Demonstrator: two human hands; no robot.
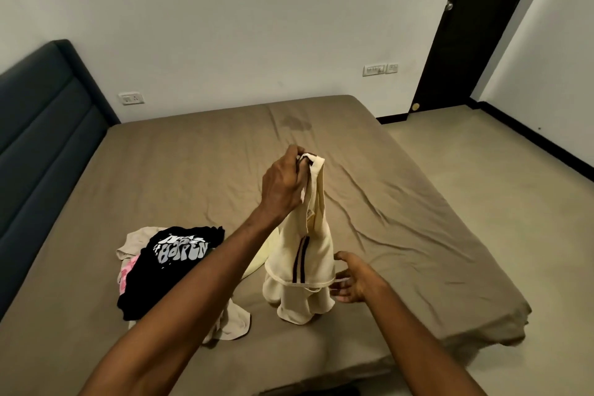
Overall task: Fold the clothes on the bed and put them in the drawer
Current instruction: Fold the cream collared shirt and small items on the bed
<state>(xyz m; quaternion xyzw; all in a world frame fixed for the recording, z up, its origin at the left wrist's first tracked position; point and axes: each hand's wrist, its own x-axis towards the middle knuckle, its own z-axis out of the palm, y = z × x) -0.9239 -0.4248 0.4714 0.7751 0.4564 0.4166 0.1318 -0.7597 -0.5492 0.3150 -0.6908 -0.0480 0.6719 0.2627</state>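
A cream garment [305, 270] with dark side stripes hangs upright over the bed [193, 164], its lower end bunched on the sheet. My left hand [283, 183] grips its top edge, lifted high. My right hand [353, 280] is beside the garment's lower right hem, fingers spread and touching the fabric edge. To the left lies a pile of clothes: a black printed T-shirt [167, 270] on top, a beige piece [138, 238] and a pink piece [127, 273] under it, a pale yellow piece [260, 257] behind the cream garment. No drawer is in view.
The brown sheet [401, 219] covers the bed, with a dark padded headboard [41, 138] at the left. The bed's right edge drops to a beige floor [482, 177]. A dark door [466, 26] stands open at the back right.
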